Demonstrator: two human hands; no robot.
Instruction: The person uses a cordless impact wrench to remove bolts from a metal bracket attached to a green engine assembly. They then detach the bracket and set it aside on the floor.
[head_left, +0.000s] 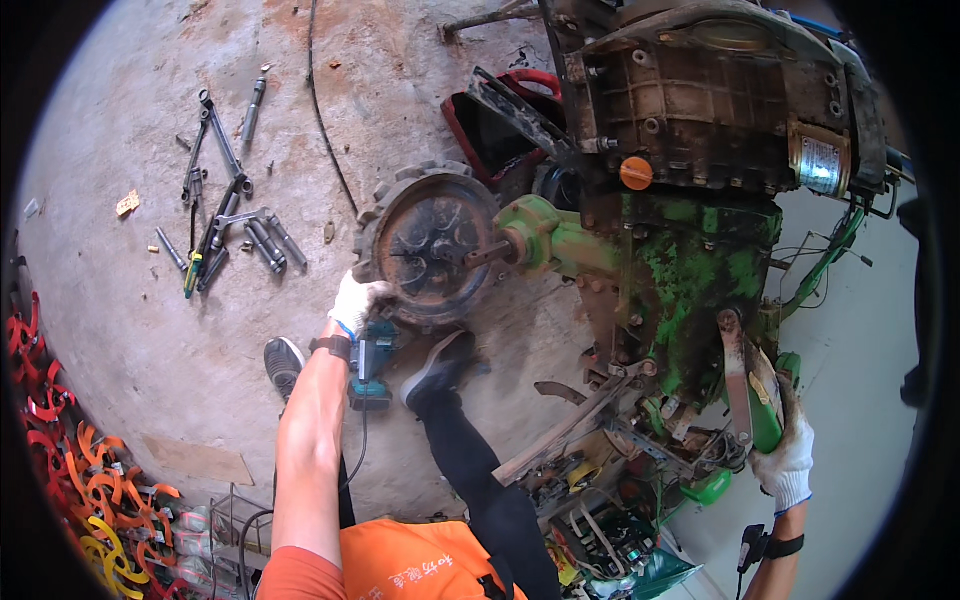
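At centre frame, the lugged iron wheel point(432, 245) stands upright on the concrete floor point(150, 330), hub face toward the camera, mounted on the end of the green axle housing point(555, 240). Axle axis runs roughly left-right in the picture, from gearbox point(690, 270) out to the hub. Left hand point(358, 300), white-gloved, is clamped on the wheel's lower-left rim, so the wheel lies up and right of it; hub is near, no reach needed. Teal power tool point(370, 365) sits just below that hand, by the wrist, cord trailing down; can't tell if any finger holds it. Right hand point(785, 460), also gloved, is well apart on the far side of the machine, fist closed round a green lever or handle point(765, 410). Left hand is clearly the nearer one to the wheel. Wrenches and sockets point(225, 225) lie loose on the floor, further left.
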